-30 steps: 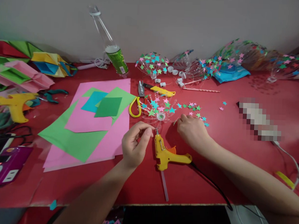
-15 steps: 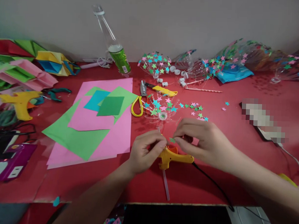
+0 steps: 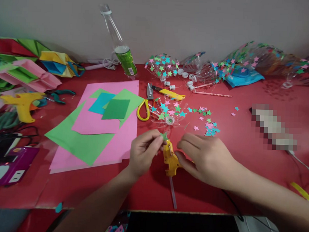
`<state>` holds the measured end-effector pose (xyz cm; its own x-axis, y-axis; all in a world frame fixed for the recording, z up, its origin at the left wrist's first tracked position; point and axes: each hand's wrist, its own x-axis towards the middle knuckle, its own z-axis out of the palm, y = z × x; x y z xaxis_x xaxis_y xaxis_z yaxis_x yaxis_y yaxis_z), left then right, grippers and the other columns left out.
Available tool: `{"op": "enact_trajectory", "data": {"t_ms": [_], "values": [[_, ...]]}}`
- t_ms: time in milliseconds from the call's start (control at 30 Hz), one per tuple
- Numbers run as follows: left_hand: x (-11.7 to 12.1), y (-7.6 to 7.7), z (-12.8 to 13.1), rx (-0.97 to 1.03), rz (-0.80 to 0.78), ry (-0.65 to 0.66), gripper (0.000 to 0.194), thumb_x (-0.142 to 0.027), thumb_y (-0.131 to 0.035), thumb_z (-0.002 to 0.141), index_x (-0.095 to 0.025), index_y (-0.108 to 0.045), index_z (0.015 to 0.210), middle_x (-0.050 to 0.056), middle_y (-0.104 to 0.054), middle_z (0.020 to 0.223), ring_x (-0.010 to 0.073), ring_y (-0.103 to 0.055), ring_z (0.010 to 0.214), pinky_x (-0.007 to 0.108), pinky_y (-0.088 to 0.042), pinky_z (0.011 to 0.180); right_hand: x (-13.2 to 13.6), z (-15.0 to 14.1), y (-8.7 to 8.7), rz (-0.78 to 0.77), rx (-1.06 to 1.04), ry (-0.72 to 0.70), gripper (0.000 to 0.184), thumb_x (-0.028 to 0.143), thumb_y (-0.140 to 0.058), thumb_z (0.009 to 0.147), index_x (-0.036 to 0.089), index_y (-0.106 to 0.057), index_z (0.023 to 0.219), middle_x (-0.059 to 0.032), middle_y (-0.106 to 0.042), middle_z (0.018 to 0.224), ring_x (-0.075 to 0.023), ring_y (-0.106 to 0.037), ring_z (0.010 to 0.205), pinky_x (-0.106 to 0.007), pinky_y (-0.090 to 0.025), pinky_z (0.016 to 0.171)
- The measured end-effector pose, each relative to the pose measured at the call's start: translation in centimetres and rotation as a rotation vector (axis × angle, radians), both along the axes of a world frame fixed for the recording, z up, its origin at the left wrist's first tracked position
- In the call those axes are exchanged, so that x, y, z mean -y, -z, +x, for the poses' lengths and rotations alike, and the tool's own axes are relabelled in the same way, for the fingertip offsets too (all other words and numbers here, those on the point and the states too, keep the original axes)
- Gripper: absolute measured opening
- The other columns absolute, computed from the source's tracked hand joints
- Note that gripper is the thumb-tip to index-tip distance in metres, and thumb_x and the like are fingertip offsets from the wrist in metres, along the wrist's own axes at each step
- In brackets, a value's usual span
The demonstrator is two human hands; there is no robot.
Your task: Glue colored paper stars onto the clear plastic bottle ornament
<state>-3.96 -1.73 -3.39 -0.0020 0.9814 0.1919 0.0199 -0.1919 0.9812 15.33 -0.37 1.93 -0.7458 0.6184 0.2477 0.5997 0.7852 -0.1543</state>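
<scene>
Your left hand (image 3: 145, 154) pinches a small green star (image 3: 164, 136) between thumb and fingertips, just above the nozzle end of the yellow plastic glue gun (image 3: 171, 162). Your right hand (image 3: 210, 160) is loosely bent, thumb and fingertips parted, over the gun's handle; you show nothing gripped there. The gun lies on the glossy red tabletop (image 3: 101, 192), a translucent glue stick (image 3: 173, 192) pointing from its rear towards the table's front edge. Beyond your left fingertips sits a clear plastic piece with splayed strips, dotted with coloured stars (image 3: 170, 120), and near it are yellow-handled scissors (image 3: 144, 110) and a yellow-and-black utility knife (image 3: 171, 94). Past your right fingers, loose pink, green and blue stars (image 3: 211, 129) are scattered on the red surface. Left of your left fingers, pink and green paper sheets (image 3: 79, 140) overlap, with smaller blue and green pieces on top. Farther beyond your fingers, a tall clear bottle with a green label (image 3: 126, 62) leans near the plain grey wall (image 3: 173, 25), which rises behind the table. The room looks dim, and below the front edge you have a dark area, its contents mostly too dark to tell.
</scene>
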Motion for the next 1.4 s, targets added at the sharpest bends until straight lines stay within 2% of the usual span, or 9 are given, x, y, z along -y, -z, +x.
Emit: {"op": "enact_trajectory", "data": {"t_ms": [67, 167, 333, 533, 767, 900, 1000, 1233, 1400], "values": [[-0.4, 0.2, -0.3, 0.041, 0.002, -0.109, 0.022, -0.028, -0.059, 0.089, -0.020, -0.063, 0.069, -0.002, -0.056, 0.058, 0.0078, -0.047, 0.047, 0.020, -0.035, 0.041, 0.3, 0.1, 0.7, -0.055, 0.193, -0.002, 0.019, 0.028, -0.050, 0.091, 0.017, -0.061, 0.080, -0.0027, -0.060, 0.072, -0.0143, -0.050, 0.054, -0.031, -0.025, 0.045], [-0.9, 0.3, -0.4, 0.062, 0.017, -0.194, 0.023, -0.027, -0.061, 0.087, -0.019, -0.060, 0.065, -0.003, -0.055, 0.056, 0.0063, -0.045, 0.045, 0.018, -0.034, 0.039, 0.7, 0.1, 1.8, -0.078, 0.407, -0.087, 0.006, 0.019, -0.057, 0.085, 0.017, -0.062, 0.086, -0.0052, -0.062, 0.081, -0.0176, -0.055, 0.065, -0.030, -0.026, 0.048], [-1.4, 0.1, -0.2, 0.054, 0.038, -0.195, 0.029, -0.026, -0.055, 0.090, -0.018, -0.051, 0.062, -0.004, -0.051, 0.052, 0.0044, -0.041, 0.040, 0.017, -0.032, 0.038, 1.2, -0.4, 3.0, -0.107, 0.544, -0.137, 0.017, 0.010, -0.055, 0.081, 0.014, -0.063, 0.095, -0.0075, -0.061, 0.088, -0.0198, -0.057, 0.072, -0.031, -0.030, 0.051], [-2.1, 0.3, -0.8, 0.151, 0.033, -0.228, 0.021, -0.020, -0.048, 0.089, -0.018, -0.049, 0.068, -0.004, -0.055, 0.056, 0.0050, -0.041, 0.039, 0.016, -0.025, 0.034, 1.1, -0.1, 3.1, -0.258, 0.393, -0.133, 0.028, 0.004, -0.045, 0.080, 0.014, -0.059, 0.102, -0.0063, -0.060, 0.093, -0.0144, -0.054, 0.063, -0.030, -0.030, 0.053], [-3.2, 0.5, -1.9, 0.149, 0.055, -0.365, 0.020, -0.023, -0.049, 0.090, -0.019, -0.049, 0.071, -0.004, -0.054, 0.056, 0.0060, -0.042, 0.040, 0.016, -0.026, 0.034, -0.4, 0.6, -0.5, -0.490, 0.055, -0.078, 0.026, 0.015, -0.054, 0.070, 0.017, -0.053, 0.096, -0.0036, -0.057, 0.097, -0.0111, -0.050, 0.065, -0.027, -0.034, 0.057], [-3.3, 0.5, -1.7, 0.102, 0.037, -0.335, 0.018, -0.024, -0.050, 0.091, -0.018, -0.053, 0.074, -0.003, -0.054, 0.059, 0.0050, -0.041, 0.041, 0.015, -0.029, 0.036, -1.0, 0.8, -1.1, -0.446, -0.170, 0.007, 0.015, 0.023, -0.053, 0.081, 0.017, -0.052, 0.094, -0.0049, -0.055, 0.094, -0.0134, -0.052, 0.073, -0.026, -0.039, 0.060], [-2.9, 0.5, -1.2, 0.031, 0.073, -0.277, 0.018, -0.024, -0.050, 0.091, -0.018, -0.055, 0.074, -0.004, -0.053, 0.058, 0.0051, -0.040, 0.041, 0.016, -0.030, 0.037, -1.3, 0.9, -0.6, -0.410, -0.272, -0.012, 0.014, 0.030, -0.052, 0.088, 0.016, -0.053, 0.090, -0.0061, -0.055, 0.090, -0.0150, -0.054, 0.076, -0.027, -0.041, 0.063], [-1.9, 0.5, -0.5, -0.048, 0.087, -0.202, 0.020, -0.024, -0.051, 0.091, -0.018, -0.053, 0.072, -0.005, -0.049, 0.055, 0.0060, -0.037, 0.042, 0.018, -0.029, 0.038, -1.6, 0.5, 0.4, -0.265, -0.446, -0.039, 0.020, 0.035, -0.060, 0.087, 0.017, -0.055, 0.081, -0.0076, -0.060, 0.085, -0.0163, -0.056, 0.075, -0.029, -0.042, 0.065], [-1.8, 0.1, -0.6, -0.085, 0.036, -0.194, 0.018, -0.021, -0.051, 0.090, -0.018, -0.055, 0.072, -0.004, -0.052, 0.056, 0.0068, -0.039, 0.043, 0.019, -0.031, 0.040, -1.7, 0.3, -0.2, -0.362, -0.449, 0.041, 0.030, 0.039, -0.053, 0.090, 0.018, -0.052, 0.069, -0.0015, -0.051, 0.066, -0.0126, -0.048, 0.060, -0.027, -0.037, 0.055]]}}
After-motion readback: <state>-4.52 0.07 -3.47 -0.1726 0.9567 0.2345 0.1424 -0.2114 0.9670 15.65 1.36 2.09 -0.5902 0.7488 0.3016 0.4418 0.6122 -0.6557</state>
